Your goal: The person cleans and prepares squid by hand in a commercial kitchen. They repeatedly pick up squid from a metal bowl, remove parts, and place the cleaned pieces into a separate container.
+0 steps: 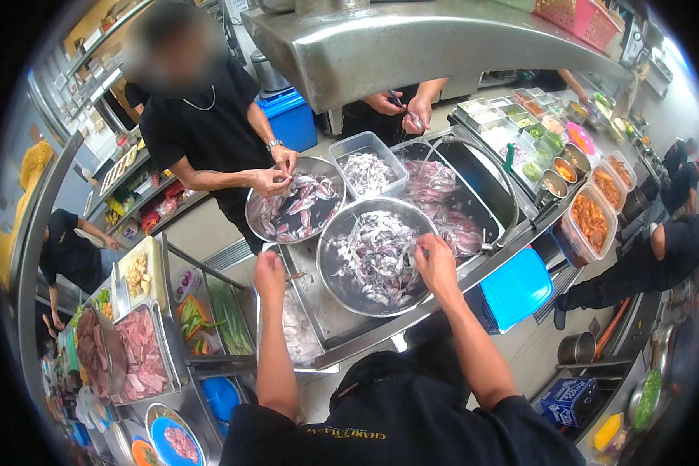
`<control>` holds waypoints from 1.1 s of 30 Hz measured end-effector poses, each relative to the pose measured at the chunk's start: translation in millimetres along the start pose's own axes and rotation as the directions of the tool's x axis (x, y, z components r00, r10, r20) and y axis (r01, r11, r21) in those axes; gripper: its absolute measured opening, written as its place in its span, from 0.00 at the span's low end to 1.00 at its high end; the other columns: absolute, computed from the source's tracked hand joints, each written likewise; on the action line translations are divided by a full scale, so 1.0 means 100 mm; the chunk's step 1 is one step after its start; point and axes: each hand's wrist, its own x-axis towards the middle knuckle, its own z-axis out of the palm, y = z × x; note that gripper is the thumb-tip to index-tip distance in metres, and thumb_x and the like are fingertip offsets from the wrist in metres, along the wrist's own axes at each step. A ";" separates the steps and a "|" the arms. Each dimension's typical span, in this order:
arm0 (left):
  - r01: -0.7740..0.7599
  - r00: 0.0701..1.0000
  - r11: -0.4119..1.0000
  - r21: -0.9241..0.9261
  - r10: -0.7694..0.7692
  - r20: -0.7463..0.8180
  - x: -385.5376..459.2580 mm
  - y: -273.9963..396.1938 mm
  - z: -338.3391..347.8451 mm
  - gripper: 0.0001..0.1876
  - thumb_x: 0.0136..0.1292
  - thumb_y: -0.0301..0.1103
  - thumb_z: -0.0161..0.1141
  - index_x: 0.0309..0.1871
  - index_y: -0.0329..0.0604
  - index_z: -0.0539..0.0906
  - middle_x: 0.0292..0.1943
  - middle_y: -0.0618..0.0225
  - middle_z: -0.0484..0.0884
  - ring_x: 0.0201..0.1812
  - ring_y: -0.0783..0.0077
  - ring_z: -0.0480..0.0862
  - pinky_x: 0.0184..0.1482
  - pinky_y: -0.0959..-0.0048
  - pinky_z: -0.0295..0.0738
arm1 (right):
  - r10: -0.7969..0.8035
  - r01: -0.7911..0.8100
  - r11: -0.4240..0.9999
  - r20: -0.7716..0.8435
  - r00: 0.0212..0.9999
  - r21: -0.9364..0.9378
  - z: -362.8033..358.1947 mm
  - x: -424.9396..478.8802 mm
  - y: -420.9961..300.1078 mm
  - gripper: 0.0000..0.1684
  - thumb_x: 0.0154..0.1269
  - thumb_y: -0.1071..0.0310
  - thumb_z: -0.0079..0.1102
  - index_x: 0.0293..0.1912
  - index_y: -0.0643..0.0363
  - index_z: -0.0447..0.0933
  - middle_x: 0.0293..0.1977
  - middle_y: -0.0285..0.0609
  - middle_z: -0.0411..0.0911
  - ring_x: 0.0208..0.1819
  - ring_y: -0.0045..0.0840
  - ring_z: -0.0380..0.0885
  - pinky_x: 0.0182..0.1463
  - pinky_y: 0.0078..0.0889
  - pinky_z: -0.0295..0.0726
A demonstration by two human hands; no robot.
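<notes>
A wide steel bowl [339, 286] in front of me holds a heap of squid tentacles and heads [376, 250]. At the bowl's right side my right hand [437, 262] is raised over the rim with its fingers curled; whether a small piece sits between them cannot be made out. My left hand [269, 272] hovers, fingers bent, left of the bowl and above a tray of pale cleaned squid [298, 329]. What is inside its fingers is hidden. Whole reddish squid [431, 180] lie in the sink basin behind the bowl.
Across from me, a person's hands [276, 175] work over a second steel bowl [251, 218] of squid. Another person's hands [416, 113] hold scissors and a squid. A clear plastic tub [399, 182], a curved faucet hose [509, 198] and a blue lidded bin [515, 288] stand close by.
</notes>
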 end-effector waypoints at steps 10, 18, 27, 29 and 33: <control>-0.121 0.924 0.882 0.456 -0.068 0.377 1.26 0.20 1.48 0.14 0.68 0.38 0.64 0.48 0.37 0.85 0.49 0.43 0.86 0.53 0.43 0.87 0.57 0.50 0.81 | 0.025 -0.010 0.988 -0.092 0.995 0.152 0.00 -0.21 0.21 0.09 0.65 0.75 0.58 0.44 0.65 0.80 0.39 0.57 0.80 0.40 0.53 0.80 0.46 0.48 0.78; -0.020 0.935 0.973 0.230 -0.063 0.349 1.46 -0.12 1.43 0.19 0.62 0.36 0.66 0.53 0.36 0.84 0.42 0.50 0.89 0.44 0.50 0.90 0.45 0.57 0.83 | -0.037 0.056 0.980 -0.105 0.994 0.192 0.04 -0.19 0.24 0.08 0.66 0.75 0.58 0.44 0.65 0.80 0.38 0.55 0.80 0.38 0.50 0.81 0.45 0.44 0.79; 0.456 0.770 0.682 -0.572 0.020 0.638 0.37 1.15 0.66 0.18 0.68 0.30 0.66 0.59 0.40 0.79 0.47 0.70 0.86 0.45 0.80 0.82 0.47 0.77 0.75 | 0.006 -0.095 0.846 0.169 0.986 0.524 0.42 -0.02 -0.20 0.14 0.70 0.64 0.62 0.47 0.65 0.83 0.37 0.49 0.85 0.33 0.28 0.81 0.39 0.33 0.79; 0.373 0.806 0.676 -0.635 0.103 0.583 0.05 1.25 0.72 0.18 0.67 0.27 0.68 0.58 0.39 0.78 0.47 0.69 0.86 0.45 0.79 0.83 0.48 0.76 0.77 | 0.010 -0.163 0.791 0.254 0.967 0.589 0.55 0.05 -0.27 0.15 0.71 0.61 0.63 0.45 0.66 0.83 0.34 0.46 0.85 0.32 0.24 0.80 0.38 0.31 0.78; 0.173 0.828 0.801 -0.573 0.197 0.525 -0.45 1.50 0.79 0.17 0.62 0.22 0.69 0.54 0.37 0.80 0.43 0.68 0.86 0.43 0.77 0.84 0.47 0.74 0.79 | 0.029 -0.240 0.789 0.356 0.934 0.565 0.64 0.18 -0.10 0.17 0.68 0.58 0.66 0.36 0.66 0.82 0.24 0.39 0.81 0.26 0.18 0.76 0.31 0.30 0.76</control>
